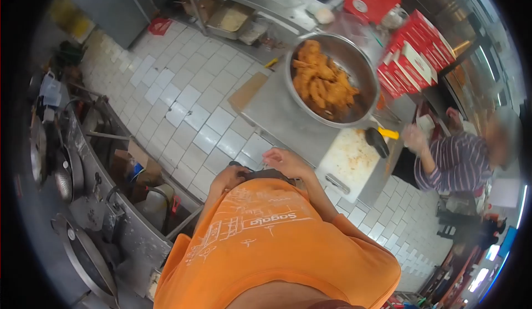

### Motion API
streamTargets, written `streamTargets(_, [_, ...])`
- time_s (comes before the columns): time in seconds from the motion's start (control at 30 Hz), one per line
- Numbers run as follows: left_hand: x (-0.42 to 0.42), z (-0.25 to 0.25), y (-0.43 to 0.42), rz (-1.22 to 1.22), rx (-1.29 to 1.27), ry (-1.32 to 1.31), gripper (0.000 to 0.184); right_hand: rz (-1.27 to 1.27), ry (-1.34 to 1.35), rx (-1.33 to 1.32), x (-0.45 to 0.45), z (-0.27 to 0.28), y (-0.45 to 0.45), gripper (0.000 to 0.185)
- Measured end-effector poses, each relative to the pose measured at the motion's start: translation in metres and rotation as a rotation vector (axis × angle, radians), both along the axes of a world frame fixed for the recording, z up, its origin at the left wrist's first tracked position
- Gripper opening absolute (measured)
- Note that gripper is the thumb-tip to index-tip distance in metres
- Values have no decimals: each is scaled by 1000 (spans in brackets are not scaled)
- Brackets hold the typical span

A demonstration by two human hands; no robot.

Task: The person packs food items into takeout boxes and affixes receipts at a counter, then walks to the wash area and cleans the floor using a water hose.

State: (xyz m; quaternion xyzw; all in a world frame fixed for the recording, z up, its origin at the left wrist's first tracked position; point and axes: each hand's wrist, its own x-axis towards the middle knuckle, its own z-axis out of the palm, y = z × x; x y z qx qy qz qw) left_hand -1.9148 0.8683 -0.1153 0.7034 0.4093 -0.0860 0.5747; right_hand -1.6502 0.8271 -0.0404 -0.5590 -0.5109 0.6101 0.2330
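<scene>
At the waist of an orange T-shirt, my left hand is closed with its fingers against something dark that I cannot make out. My right hand is raised on the other side of the waist, fingers apart and slightly bent, with nothing visible in it. Between the two hands lies dark cloth. Beyond my right hand, a large steel bowl of orange-brown fried chicken stands on a steel table. A white cutting board with crumbs is near my right forearm.
A black-and-yellow handled tool rests on the board's edge. Red-and-white boxes are stacked behind the bowl. Another person in a striped top stands at the right. A stove counter with pans runs along the left.
</scene>
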Motion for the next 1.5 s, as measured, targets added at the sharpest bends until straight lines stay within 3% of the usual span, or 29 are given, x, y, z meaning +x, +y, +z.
streamTargets(0.1, [-64, 13, 21, 219, 57, 50, 42, 81, 160, -124, -58, 0, 47, 30])
streamTargets(0.2, [-114, 16, 52, 322, 3, 132, 46, 162, -24, -46, -91, -2, 93, 29])
streamTargets(0.27, [-142, 6, 71, 380, -140, -15, 48, 30, -32, -60, -103, -10, 121, 27])
streamTargets(0.47, [-232, -6, 190, 266, -424, -162, 53, -70, -47, -128, -143, -32, 246, 25])
streamTargets(0.53, [-267, -7, 237, 583, -571, -132, 49, -58, -85, -131, -163, -31, 309, 26])
streamTargets(0.6, [-305, -16, 286, 799, -529, -192, 45, -59, -197, -175, -181, -44, 373, 26])
streamTargets(0.7, [-375, -87, 318, 1377, -320, -340, 36, -13, -229, 72, -209, -105, 490, 25])
streamTargets(0.77, [-417, -166, 307, 1879, -136, -123, 33, 67, -229, 96, -250, -94, 587, 24])
streamTargets(0.8, [-436, -185, 289, 1879, -170, 147, 33, 161, -217, 118, -277, -82, 637, 24])
streamTargets(0.87, [-450, -183, 271, 1533, -423, 464, 33, 292, -191, 167, -346, -49, 735, 27])
streamTargets(0.93, [-443, -165, 275, 1476, -610, 390, 33, 509, -235, 169, -430, 10, 812, 29])
streamTargets(0.97, [-440, -158, 279, 1493, -676, 343, 33, 562, -76, 182, -469, 29, 844, 30])
streamTargets(1.03, [-434, -155, 295, 1563, -739, 276, 34, 696, 154, 192, -551, 54, 903, 30])
streamTargets(1.13, [-444, -158, 337, 1661, -793, 233, 34, 859, 269, 147, -665, 66, 972, 31])
streamTargets(1.23, [-475, -170, 387, 1719, -824, 231, 34, 894, 262, 21, -760, -14, 1051, 29])
streamTargets(1.27, [-490, -174, 407, 1721, -827, 242, 34, 871, 111, 68, -780, -47, 1073, 29])
streamTargets(1.3, [-509, -179, 427, 1735, -818, 250, 34, 840, -38, 119, -790, -100, 1102, 28])
streamTargets(1.33, [-529, -185, 452, 1731, -803, 264, 34, 806, -68, 318, -780, -195, 1135, 31])
streamTargets(1.37, [-553, -192, 479, 1715, -772, 283, 34, 904, -419, 542, -759, -219, 1151, 31])
streamTargets(1.4, [-583, -197, 510, 1701, -717, 306, 34, 1194, -737, 759, -715, -294, 1176, 32])
streamTargets(1.43, [-617, -205, 547, 1654, -614, 352, 35, 1371, -943, 654, -665, -344, 1195, 32])
streamTargets(1.47, [-652, -212, 586, 1604, -494, 392, 35, 1434, -1032, 347, -642, -337, 1207, 32])
streamTargets(1.5, [-691, -228, 625, 1473, -228, 489, 35, 1342, -1058, 57, -642, -313, 1220, 32])
